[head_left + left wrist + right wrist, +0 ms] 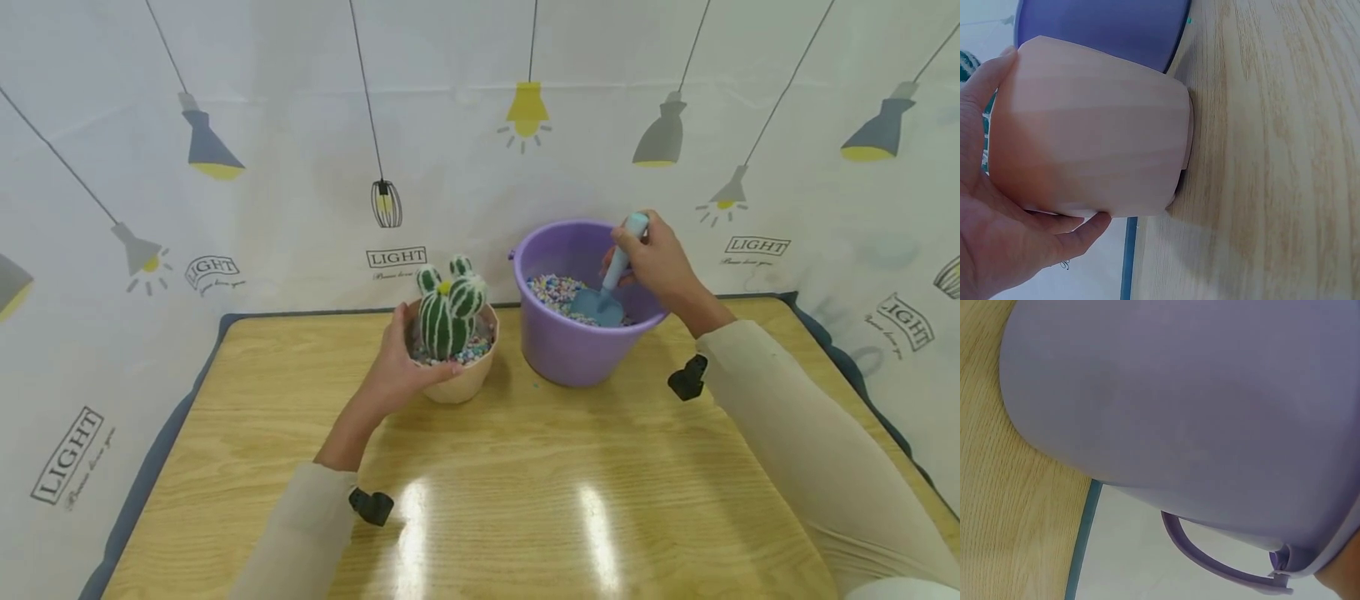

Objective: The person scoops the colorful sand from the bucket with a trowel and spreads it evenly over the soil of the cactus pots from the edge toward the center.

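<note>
My left hand grips a peach-coloured flowerpot by its side, the thumb along the rim and the fingers behind. In the pot stands a green-and-white striped cactus, with multicoloured pebbles around part of its base. To the right is a purple bucket holding more colourful pebbles. My right hand holds a light-blue trowel by its handle, the blade down among the pebbles in the bucket. The right wrist view shows mostly the bucket's outer wall.
Both pot and bucket stand near the back edge of a wooden table. A white curtain printed with lamps hangs right behind them and along both sides. The bucket's handle hangs down its outside.
</note>
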{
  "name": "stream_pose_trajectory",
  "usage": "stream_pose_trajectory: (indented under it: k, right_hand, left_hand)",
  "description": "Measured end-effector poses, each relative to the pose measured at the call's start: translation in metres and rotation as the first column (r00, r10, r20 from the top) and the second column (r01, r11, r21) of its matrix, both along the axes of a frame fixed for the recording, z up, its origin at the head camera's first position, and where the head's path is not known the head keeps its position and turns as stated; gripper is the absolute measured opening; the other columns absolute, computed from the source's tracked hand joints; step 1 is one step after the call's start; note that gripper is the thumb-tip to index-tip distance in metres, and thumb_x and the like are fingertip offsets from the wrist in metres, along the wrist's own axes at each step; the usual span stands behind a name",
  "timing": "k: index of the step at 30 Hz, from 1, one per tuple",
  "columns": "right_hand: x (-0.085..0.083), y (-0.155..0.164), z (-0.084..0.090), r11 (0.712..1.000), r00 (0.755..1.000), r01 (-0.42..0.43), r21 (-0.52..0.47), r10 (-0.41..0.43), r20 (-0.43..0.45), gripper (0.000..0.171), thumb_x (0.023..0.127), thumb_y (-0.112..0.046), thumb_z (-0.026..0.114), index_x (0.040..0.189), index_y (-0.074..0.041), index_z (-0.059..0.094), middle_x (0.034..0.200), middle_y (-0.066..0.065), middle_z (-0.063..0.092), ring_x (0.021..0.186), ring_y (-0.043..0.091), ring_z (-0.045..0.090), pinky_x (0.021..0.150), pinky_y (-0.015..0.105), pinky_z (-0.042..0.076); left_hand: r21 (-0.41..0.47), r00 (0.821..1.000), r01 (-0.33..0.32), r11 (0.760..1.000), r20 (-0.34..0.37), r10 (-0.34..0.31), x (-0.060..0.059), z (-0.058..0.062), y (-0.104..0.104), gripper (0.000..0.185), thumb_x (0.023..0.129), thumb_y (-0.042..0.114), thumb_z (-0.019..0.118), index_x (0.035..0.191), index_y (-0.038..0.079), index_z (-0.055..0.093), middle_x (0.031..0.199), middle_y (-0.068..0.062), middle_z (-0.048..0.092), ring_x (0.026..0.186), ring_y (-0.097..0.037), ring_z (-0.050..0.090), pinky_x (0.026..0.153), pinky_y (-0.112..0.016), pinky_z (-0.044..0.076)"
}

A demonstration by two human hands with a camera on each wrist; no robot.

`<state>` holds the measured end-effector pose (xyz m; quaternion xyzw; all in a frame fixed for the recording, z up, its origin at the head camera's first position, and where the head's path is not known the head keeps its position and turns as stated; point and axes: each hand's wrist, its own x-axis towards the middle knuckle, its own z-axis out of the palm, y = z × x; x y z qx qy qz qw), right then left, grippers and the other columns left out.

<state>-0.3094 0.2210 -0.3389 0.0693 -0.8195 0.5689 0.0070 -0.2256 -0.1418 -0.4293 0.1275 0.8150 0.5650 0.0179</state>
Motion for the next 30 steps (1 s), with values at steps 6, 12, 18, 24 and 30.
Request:
stream_pose_trajectory:
  k: [6,12,18,24,30]
  right_hand:
    - [0.0001,0.0002,0.0003,1.0,1.0,0.02,-0.015,-0.02,-0.007,0.021,0.102,-0.028,0.048,0.107,-0.01,0.04,0.078,0.005,0.065,0.071,0.021,0.07,0.059,0.038,0.058]
    - [-0.0017,0.0009,-0.0019,0.998,0.999,0.032,-0.062,-0.032,-0.008,0.019,0.102,-0.027,0.05,0.105,-0.009,0.043,0.072,0.002,0.066,0.064,0.015,0.069,0.051,0.03,0.056]
    - [-0.0019,0.0012,-0.0008,0.994,1.0,0.022,-0.103,-0.021,0.009,0.018,0.101,-0.024,0.051,0.105,-0.008,0.045,0.07,0.003,0.067,0.062,0.016,0.069,0.046,0.028,0.054]
    - [-0.0004,0.0031,0.0026,0.985,0.999,0.028,-0.168,-0.021,0.044,0.021,0.1,-0.026,0.054,0.105,-0.007,0.046,0.068,0.004,0.068,0.061,0.018,0.07,0.044,0.027,0.053]
    - [-0.0009,0.0049,0.0039,0.957,0.996,0.046,-0.285,-0.022,0.088,0.019,0.1,-0.023,0.054,0.104,-0.005,0.047,0.066,0.005,0.069,0.06,0.02,0.071,0.042,0.027,0.052]
  left_hand:
    - [0.009,1.0,0.011,1.0,0.002,-0.011,0.0001,0.0011,-0.0007,0.107,0.072,0.029,0.087,0.151,0.014,0.017,0.148,-0.003,0.037,0.132,-0.023,0.039,0.113,-0.047,0.03]
    - [0.0,0.999,0.032,0.999,0.038,-0.032,-0.0024,0.0028,-0.0043,0.11,0.072,0.029,0.087,0.153,0.014,0.014,0.15,-0.004,0.035,0.134,-0.024,0.038,0.114,-0.046,0.029]
    - [0.003,0.996,0.046,0.999,0.077,-0.046,-0.0043,0.0043,-0.0066,0.113,0.073,0.03,0.086,0.155,0.016,0.009,0.153,-0.003,0.031,0.137,-0.024,0.034,0.116,-0.046,0.027]
    - [0.01,0.995,0.059,0.998,0.076,-0.059,-0.0059,0.0032,-0.0071,0.112,0.073,0.029,0.086,0.155,0.016,0.009,0.153,-0.004,0.031,0.137,-0.024,0.035,0.115,-0.046,0.027]
    - [-0.005,0.994,0.058,0.998,0.098,-0.057,-0.0064,0.0029,-0.0068,0.119,0.073,0.034,0.086,0.156,0.015,0.002,0.156,-0.004,0.026,0.14,-0.025,0.03,0.117,-0.046,0.024]
